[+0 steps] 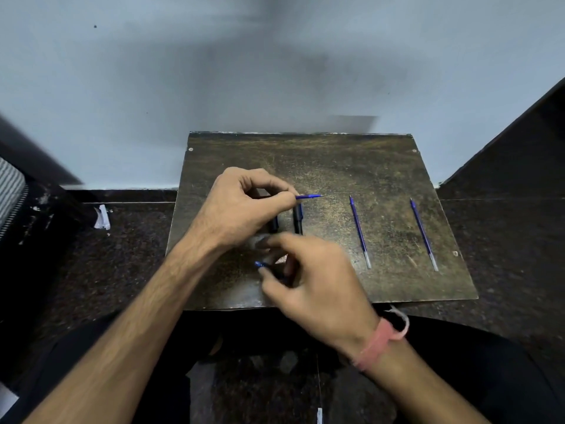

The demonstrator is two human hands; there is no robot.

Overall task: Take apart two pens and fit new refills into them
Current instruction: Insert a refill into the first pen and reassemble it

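Observation:
My left hand (pixel 244 206) hovers over the worn wooden board (pixel 351 166) and pinches a blue refill (pixel 308 197) whose tip points right. Just below it a black pen (pixel 298 220) lies upright on the board, and a second black pen piece (pixel 273 224) shows partly under my left hand. My right hand (pixel 315 280) is blurred near the board's front edge; its curled fingers hold a dark pen part with a blue end (pixel 260 264). Two blue refills lie apart on the right of the board, one (pixel 360 231) nearer the middle, the other (pixel 424 235) further right.
The board rests low in front of a pale wall, on a dark speckled floor (pixel 122 255). A scrap of white paper (pixel 102 217) lies on the floor to the left. My legs in dark trousers are below the board. A pink band is on my right wrist (pixel 379 344).

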